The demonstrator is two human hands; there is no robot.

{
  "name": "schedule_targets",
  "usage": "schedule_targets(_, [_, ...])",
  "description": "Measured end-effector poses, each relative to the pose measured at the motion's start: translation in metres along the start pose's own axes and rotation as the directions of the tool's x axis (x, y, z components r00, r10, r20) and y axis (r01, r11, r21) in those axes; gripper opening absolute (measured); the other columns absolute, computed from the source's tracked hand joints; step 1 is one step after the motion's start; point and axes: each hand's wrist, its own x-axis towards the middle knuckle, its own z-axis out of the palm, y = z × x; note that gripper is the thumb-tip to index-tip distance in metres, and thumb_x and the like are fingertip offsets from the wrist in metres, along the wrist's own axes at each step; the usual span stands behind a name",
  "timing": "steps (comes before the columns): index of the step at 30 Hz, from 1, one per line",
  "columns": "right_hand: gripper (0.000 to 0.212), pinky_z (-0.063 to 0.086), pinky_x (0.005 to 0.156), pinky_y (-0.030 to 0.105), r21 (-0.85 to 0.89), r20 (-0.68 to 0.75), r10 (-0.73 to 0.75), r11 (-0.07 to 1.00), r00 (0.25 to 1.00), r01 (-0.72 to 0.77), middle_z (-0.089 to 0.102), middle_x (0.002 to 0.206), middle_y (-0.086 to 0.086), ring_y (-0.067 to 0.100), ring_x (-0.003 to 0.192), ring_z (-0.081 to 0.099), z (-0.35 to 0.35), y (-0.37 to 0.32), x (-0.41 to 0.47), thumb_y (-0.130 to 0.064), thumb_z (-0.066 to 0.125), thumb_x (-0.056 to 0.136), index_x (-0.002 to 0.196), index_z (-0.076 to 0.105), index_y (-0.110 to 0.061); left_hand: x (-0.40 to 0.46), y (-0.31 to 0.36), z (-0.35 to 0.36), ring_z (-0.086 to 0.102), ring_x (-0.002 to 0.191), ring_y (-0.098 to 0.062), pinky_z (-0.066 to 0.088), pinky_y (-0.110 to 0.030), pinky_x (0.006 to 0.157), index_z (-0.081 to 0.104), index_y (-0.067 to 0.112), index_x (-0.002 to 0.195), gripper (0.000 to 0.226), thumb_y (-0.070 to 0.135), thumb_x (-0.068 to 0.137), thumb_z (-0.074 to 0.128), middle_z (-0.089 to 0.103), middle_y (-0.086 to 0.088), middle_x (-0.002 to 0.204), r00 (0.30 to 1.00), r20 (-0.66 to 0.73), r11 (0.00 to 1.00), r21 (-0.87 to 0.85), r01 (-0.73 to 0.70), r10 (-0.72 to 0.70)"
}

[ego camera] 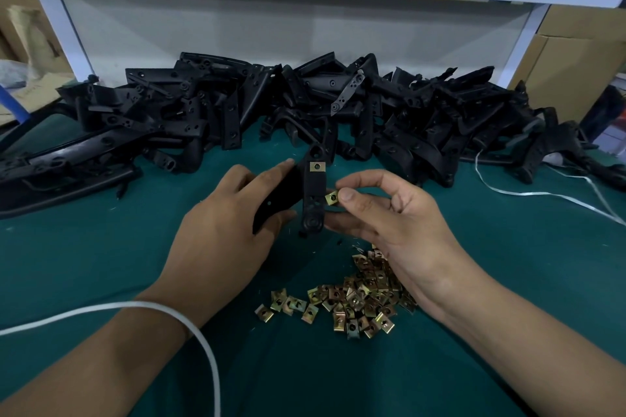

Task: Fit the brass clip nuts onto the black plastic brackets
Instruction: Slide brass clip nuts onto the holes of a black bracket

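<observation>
Item: bracket (pixel 313 195) held in my left grip (pixel 233 213), one nut fitted (pixel 317 166); second nut (pixel 332 197) pinched in right grip (pixel 382 210), liable to slip or seat crooked if misaligned.

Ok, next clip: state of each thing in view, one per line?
Left hand: grips the held bracket.
Held bracket: upright, one fitted nut near its top.
Right hand: pinches a loose nut beside the bracket.
Nut pile: loose on the green mat.
Bracket heap: unsorted behind.
</observation>
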Motion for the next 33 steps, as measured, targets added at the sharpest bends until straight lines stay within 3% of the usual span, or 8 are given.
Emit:
schedule_targets(6, [0.017,0.062,0.082,0.029,-0.023,-0.003,-0.010,1.000,1.000,0.010,0.080,0.100,0.018,0.032,0.088,0.080,0.001,0.001,0.000,-0.014,0.072,0.096,0.112,0.070,-0.007,0.000,0.001,0.000,0.056,0.081,-0.015,0.053,-0.033,0.062,0.038,0.045,0.153,0.063,0.052,0.092,0.054,0.047,0.012,0.106,1.000,-0.009,1.000,0.021,0.000,0.000])
schedule_targets(11, [0.014,0.061,0.097,0.037,-0.076,-0.001,-0.011,0.997,1.000,0.010,0.080,0.101,0.017,0.032,0.094,0.079,0.001,0.004,-0.001,-0.019,0.075,0.095,0.108,0.075,-0.015,0.000,0.004,0.000,0.058,0.079,-0.018,0.056,-0.040,0.060,0.037,0.045,0.154,0.064,0.049,0.094,0.058,0.047,0.011,0.106,1.000,-0.019,0.998,0.064,0.002,-0.001])
schedule_targets(16, [0.007,0.062,0.091,0.030,-0.162,-0.003,-0.018,0.987,1.000,0.018,0.081,0.097,0.011,0.025,0.089,0.080,0.003,0.009,-0.002,-0.024,0.075,0.095,0.102,0.077,-0.024,0.000,0.004,-0.002,0.059,0.081,-0.022,0.056,-0.041,0.057,0.037,0.042,0.155,0.065,0.047,0.095,0.061,0.049,0.007,0.108,1.000,-0.025,0.992,0.122,-0.001,0.004])
schedule_targets(19, [0.007,0.060,0.096,0.039,-0.245,0.017,-0.013,0.969,1.000,0.017,0.082,0.099,0.006,0.023,0.093,0.080,0.002,0.013,-0.002,-0.030,0.075,0.097,0.103,0.075,-0.029,-0.001,0.005,-0.001,0.060,0.079,-0.022,0.056,-0.041,0.056,0.040,0.040,0.154,0.065,0.045,0.094,0.064,0.051,0.006,0.108,0.999,-0.027,0.989,0.148,-0.024,0.028])
schedule_targets(22, [0.008,0.058,0.102,0.046,-0.200,0.059,0.007,0.980,0.998,0.005,0.081,0.105,0.010,0.029,0.099,0.079,0.000,0.012,0.000,-0.031,0.075,0.097,0.103,0.075,-0.026,0.000,0.003,0.000,0.060,0.078,-0.021,0.056,-0.041,0.056,0.041,0.040,0.154,0.065,0.046,0.094,0.064,0.051,0.006,0.107,0.999,-0.024,0.991,0.128,-0.042,0.045])
schedule_targets(26, [0.017,0.062,0.092,0.036,-0.059,0.200,0.048,0.998,0.979,-0.037,0.078,0.112,0.019,0.038,0.103,0.077,-0.002,0.007,0.001,-0.026,0.069,0.099,0.105,0.073,-0.010,0.000,-0.001,0.004,0.058,0.080,-0.017,0.056,-0.040,0.061,0.040,0.045,0.154,0.066,0.046,0.091,0.059,0.049,0.010,0.106,0.999,0.006,0.999,0.007,-0.041,0.041])
schedule_targets(33, [0.014,0.062,0.083,0.036,-0.030,0.250,0.070,0.997,0.966,-0.064,0.078,0.108,0.023,0.044,0.094,0.078,-0.001,0.000,0.002,-0.028,0.076,0.093,0.102,0.077,-0.018,0.001,-0.005,0.004,0.055,0.080,-0.011,0.052,-0.031,0.060,0.037,0.045,0.155,0.066,0.039,0.093,0.060,0.044,0.015,0.103,0.992,0.011,0.990,-0.067,-0.128,0.129])
